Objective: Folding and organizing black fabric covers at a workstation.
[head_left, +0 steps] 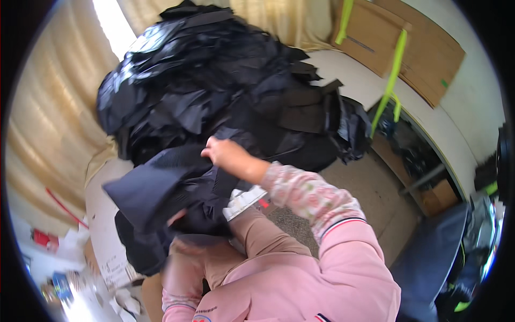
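Observation:
A dark navy cloth piece (145, 188) with a ribbed band hangs over my lap, its left part smeared by motion. My right hand (221, 153) is closed at the upper edge of this cloth, fingertips pinched together. Low on the left, my left hand (179, 217) is blurred and partly covered by the same cloth, so its fingers do not show. Just beyond both hands rises a big heap of black cloth pieces (204, 80), some of them shiny, loosely layered on one another.
The heap rests on a pale tabletop (102, 198) beside beige curtains (59, 118). Flattened cardboard (402, 48) leans at the back right, with yellow-green straps (394, 75) hanging there. Below is a shelf with dark bundles (413, 150). A dark blue panel (429, 263) stands at my right.

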{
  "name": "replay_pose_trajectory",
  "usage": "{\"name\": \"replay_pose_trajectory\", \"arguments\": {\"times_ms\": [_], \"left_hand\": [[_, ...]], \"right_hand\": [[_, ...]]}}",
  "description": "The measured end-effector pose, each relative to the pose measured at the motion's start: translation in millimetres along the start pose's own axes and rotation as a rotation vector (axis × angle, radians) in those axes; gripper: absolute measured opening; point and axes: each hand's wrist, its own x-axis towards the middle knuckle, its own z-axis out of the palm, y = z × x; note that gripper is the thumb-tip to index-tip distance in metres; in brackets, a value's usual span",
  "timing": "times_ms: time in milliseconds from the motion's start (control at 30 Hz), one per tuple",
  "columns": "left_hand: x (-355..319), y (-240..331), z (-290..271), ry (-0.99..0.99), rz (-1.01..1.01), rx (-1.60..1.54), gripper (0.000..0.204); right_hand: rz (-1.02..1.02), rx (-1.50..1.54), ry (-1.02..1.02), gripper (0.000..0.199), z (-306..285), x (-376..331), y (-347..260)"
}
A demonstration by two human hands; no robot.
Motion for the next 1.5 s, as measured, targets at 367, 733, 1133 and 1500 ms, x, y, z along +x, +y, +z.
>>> {"name": "replay_pose_trajectory", "arguments": {"times_ms": [367,733,1133,1500], "left_hand": [[12,175,-166,0.569,-0.588,0.031,0.029],[45,263,-237,0.584,-0.536,0.575,0.03],[-62,191,-317,0.417,-0.458,1.848,0.037],[-107,29,-108,-0.812,-0.815,1.428,0.103]], "right_hand": [[0.155,0.889,0.024,0.034,-75,5,65],[0.059,1.142,-0.308,0.061,-105,8,-30],[0.455,0.533,-0.317,0.067,177,-62,35],[0.369,0.312,-0.19,0.057,200,-3,40]]}}
